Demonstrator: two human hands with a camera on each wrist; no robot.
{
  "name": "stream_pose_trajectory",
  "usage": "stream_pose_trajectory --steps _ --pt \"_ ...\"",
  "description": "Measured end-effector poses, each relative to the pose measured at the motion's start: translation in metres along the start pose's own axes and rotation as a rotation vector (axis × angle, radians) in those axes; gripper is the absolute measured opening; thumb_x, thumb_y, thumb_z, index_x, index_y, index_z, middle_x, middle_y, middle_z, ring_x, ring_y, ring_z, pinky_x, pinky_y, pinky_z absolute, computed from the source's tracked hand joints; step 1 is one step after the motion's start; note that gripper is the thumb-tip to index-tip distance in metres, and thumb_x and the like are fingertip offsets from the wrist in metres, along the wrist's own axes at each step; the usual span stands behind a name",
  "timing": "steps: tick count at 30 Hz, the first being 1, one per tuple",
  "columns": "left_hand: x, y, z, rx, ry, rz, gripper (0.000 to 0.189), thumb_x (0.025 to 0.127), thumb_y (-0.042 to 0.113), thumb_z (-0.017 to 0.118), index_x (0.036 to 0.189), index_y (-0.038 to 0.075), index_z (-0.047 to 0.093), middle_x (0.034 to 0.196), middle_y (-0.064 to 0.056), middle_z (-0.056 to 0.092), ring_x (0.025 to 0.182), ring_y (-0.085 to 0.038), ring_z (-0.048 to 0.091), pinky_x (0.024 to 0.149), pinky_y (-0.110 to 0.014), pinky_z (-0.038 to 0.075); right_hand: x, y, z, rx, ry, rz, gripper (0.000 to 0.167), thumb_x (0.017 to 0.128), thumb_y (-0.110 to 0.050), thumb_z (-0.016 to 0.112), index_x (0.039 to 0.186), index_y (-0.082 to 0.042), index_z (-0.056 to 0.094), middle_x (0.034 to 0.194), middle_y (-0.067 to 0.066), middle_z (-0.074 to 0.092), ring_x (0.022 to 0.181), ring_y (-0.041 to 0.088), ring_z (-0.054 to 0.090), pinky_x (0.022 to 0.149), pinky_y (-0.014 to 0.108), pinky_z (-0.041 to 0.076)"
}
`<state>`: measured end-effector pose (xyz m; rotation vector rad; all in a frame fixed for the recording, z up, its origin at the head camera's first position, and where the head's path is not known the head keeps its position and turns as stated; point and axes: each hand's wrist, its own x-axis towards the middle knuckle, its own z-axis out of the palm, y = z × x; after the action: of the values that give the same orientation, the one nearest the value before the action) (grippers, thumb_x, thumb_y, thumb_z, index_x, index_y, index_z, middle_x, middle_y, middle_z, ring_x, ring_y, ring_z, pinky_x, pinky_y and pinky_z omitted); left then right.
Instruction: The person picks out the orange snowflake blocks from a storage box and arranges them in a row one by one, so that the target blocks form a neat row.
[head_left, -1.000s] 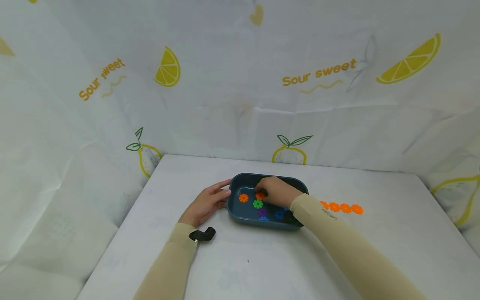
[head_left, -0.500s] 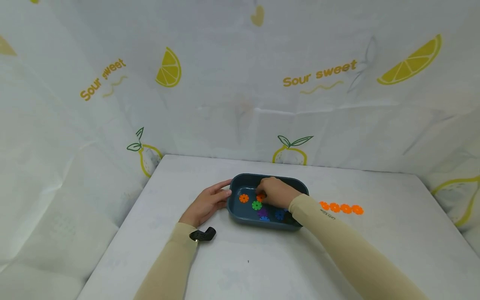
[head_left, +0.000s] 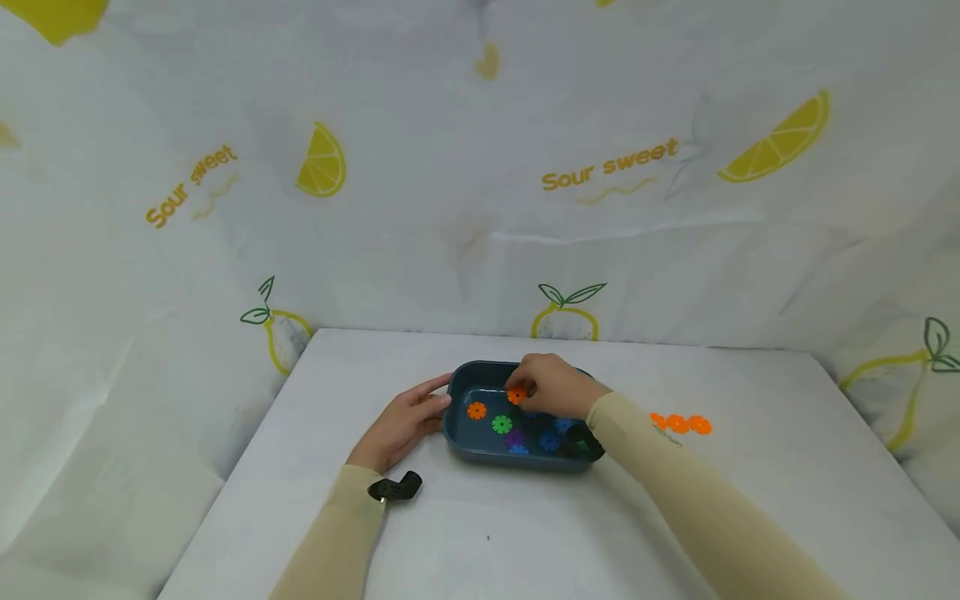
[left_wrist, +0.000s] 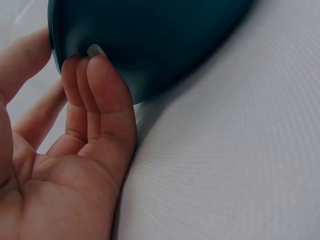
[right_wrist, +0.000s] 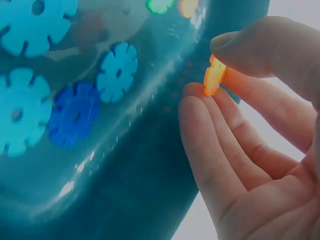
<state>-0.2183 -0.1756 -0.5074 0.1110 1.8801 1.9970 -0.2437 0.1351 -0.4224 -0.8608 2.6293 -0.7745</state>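
Observation:
My left hand [head_left: 397,425] rests against the left end of a dark teal tray [head_left: 487,458]. In the left wrist view its bent fingers [left_wrist: 112,92] touch the tray's outer wall [left_wrist: 160,45]. My right hand [head_left: 555,385] is over the tray, pinching an orange notched disc [right_wrist: 215,75] edge-on between thumb and fingertips. Inside the tray lie another orange disc [head_left: 477,410], a green disc [head_left: 502,424], a purple disc [head_left: 515,437] and several blue discs [right_wrist: 117,72]. My right hand and wrist hide part of the tray's right side.
Right of the tray, a row of orange discs [head_left: 677,424] lies on the white table [head_left: 450,533], partly covered by my right sleeve. A white lemon-print sheet [head_left: 420,208] hangs behind the table. A black wrist device [head_left: 396,487] sits on my left sleeve.
My right hand has risen a little with the orange disc, which shows more clearly between the fingers. The head view has shifted slightly. My left hand stays at the tray.

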Motion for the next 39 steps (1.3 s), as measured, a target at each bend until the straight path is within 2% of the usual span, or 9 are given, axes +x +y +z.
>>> stream_pose_trajectory --steps 8,15,21,28,35,39 --pt "0.003 -0.005 0.003 -0.001 0.012 -0.001 0.059 0.104 0.034 0.074 0.159 0.026 0.055 0.135 -0.014 0.069 0.119 -0.023 0.068 0.102 -0.032 0.06 -0.029 0.021 -0.015 0.086 0.074 0.042 0.033 0.098 -0.013 0.079 0.13 -0.005 0.077 0.12 0.003 0.074 0.104 0.016 0.073 0.094 0.035 0.063" --pt "0.001 -0.012 -0.004 0.005 0.043 0.001 0.058 0.105 0.036 0.073 0.16 0.026 0.054 0.137 -0.014 0.068 0.122 -0.023 0.068 0.103 -0.031 0.06 -0.053 0.037 -0.026 0.178 0.155 0.094 0.031 0.099 -0.015 0.079 0.129 -0.011 0.077 0.12 0.001 0.075 0.104 0.016 0.073 0.091 0.034 0.063" --pt "0.0 -0.011 -0.004 -0.005 0.049 -0.013 0.056 0.106 0.033 0.072 0.159 0.026 0.055 0.136 -0.014 0.067 0.121 -0.023 0.067 0.103 -0.032 0.059 -0.08 0.052 -0.036 0.182 0.236 0.131 0.029 0.097 -0.016 0.08 0.126 -0.015 0.079 0.115 0.001 0.075 0.101 0.017 0.069 0.093 0.035 0.061" --pt "-0.002 -0.009 0.002 -0.004 0.044 -0.02 0.057 0.106 0.032 0.071 0.16 0.025 0.054 0.137 -0.015 0.066 0.121 -0.023 0.067 0.103 -0.033 0.059 -0.115 0.076 -0.042 0.174 0.326 0.192 0.029 0.097 -0.02 0.08 0.126 -0.016 0.079 0.118 0.001 0.075 0.105 0.018 0.068 0.096 0.033 0.06" --pt "-0.002 -0.009 0.005 -0.011 0.06 -0.028 0.059 0.105 0.032 0.072 0.16 0.017 0.055 0.16 -0.008 0.057 0.126 -0.019 0.067 0.102 -0.03 0.06 -0.152 0.107 -0.043 0.168 0.383 0.282 0.034 0.099 -0.033 0.08 0.13 -0.02 0.077 0.128 0.003 0.075 0.111 0.022 0.069 0.093 0.028 0.059" --pt "-0.002 -0.007 0.006 -0.008 0.062 -0.028 0.059 0.106 0.032 0.072 0.16 0.017 0.054 0.163 -0.008 0.055 0.13 -0.018 0.066 0.103 -0.03 0.06 -0.173 0.124 -0.043 0.159 0.411 0.328 0.037 0.099 -0.037 0.08 0.133 -0.021 0.076 0.13 0.004 0.074 0.113 0.025 0.069 0.091 0.028 0.058"
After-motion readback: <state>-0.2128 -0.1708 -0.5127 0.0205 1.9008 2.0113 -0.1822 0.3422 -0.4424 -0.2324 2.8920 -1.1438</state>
